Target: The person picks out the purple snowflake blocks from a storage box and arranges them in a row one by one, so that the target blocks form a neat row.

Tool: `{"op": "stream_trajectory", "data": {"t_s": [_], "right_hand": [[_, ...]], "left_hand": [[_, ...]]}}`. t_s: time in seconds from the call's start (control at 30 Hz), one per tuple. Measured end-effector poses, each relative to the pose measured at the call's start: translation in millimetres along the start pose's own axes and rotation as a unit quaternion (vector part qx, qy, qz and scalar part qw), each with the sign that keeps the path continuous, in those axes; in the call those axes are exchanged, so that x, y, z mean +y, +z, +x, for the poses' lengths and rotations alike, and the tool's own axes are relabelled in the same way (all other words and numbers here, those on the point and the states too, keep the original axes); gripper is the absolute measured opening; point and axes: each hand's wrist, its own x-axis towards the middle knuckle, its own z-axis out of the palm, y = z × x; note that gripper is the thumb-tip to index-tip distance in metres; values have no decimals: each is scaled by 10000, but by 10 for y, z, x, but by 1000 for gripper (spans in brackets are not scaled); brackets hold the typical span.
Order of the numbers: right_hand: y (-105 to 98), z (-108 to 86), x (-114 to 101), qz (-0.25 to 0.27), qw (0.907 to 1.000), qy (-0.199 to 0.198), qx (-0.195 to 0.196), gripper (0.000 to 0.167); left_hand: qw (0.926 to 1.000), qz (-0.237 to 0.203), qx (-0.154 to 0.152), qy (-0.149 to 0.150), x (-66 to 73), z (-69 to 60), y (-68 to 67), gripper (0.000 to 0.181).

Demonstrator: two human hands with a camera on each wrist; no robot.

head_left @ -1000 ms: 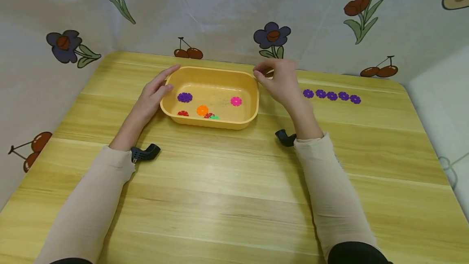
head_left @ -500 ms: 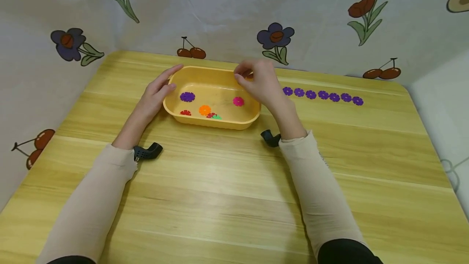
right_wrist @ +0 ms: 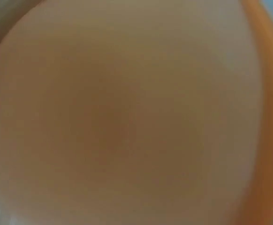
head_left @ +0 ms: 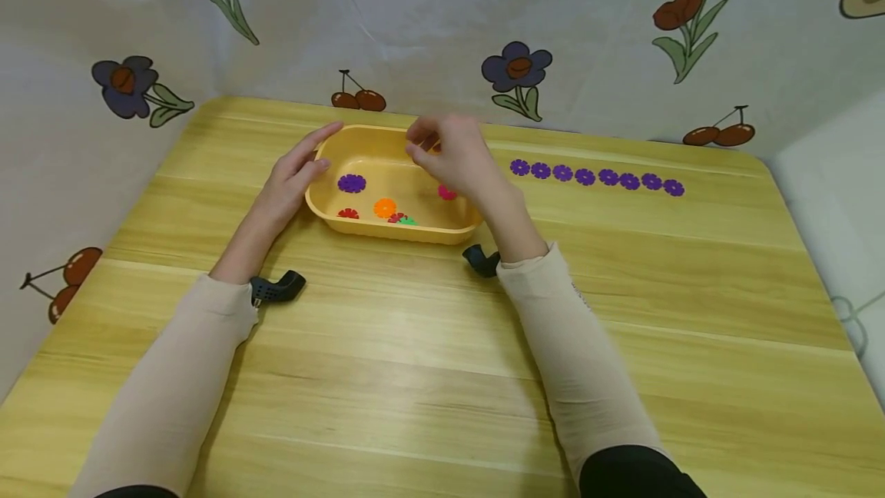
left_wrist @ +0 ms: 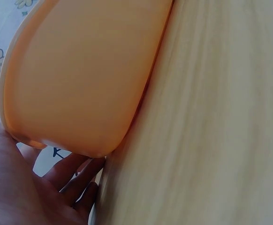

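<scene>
In the head view a yellow plastic tub (head_left: 387, 235) stands near the table's back edge. My left hand (head_left: 286, 175) grips its left end, thumb over the rim and fingers along the outer wall. My right hand (head_left: 452, 156) hovers over the tub's right half, fingers loosely bent, with no piece visible between them. Inside lie purple notched discs (head_left: 352, 184), an orange disc (head_left: 385, 208), a pink disc (head_left: 446, 193) partly hidden by the right hand, red pieces (head_left: 348, 214) and a green piece (head_left: 407, 221). The right wrist view is blurred, showing mostly the tub (right_wrist: 268, 117).
To the right of the tub, several purple flower-shaped discs (head_left: 585, 177) lie in a row on the wooden table (head_left: 387, 375). A patterned cloth (head_left: 415, 29) hangs behind the table. Each wrist carries a black camera mount (head_left: 278, 287).
My right hand has moved left, from beside the tub's right end to over its inside, uncovering more of the purple row. The left hand stays on the tub.
</scene>
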Motion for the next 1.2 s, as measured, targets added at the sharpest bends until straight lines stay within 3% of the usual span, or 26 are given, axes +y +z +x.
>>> {"op": "stream_trajectory", "data": {"t_s": [0.37, 0.93, 1.2], "right_hand": [[211, 119, -153, -268, 9991, -255, -197, 18], [532, 345, -385, -330, 9956, 271, -831, 30], [719, 342, -388, -977, 9853, 291, -1372, 32]], "left_hand": [[10000, 35, -79, -24, 38, 11, 5, 54], [10000, 8, -17, 19, -40, -6, -11, 55], [10000, 74, -32, -32, 21, -24, -6, 53]]}}
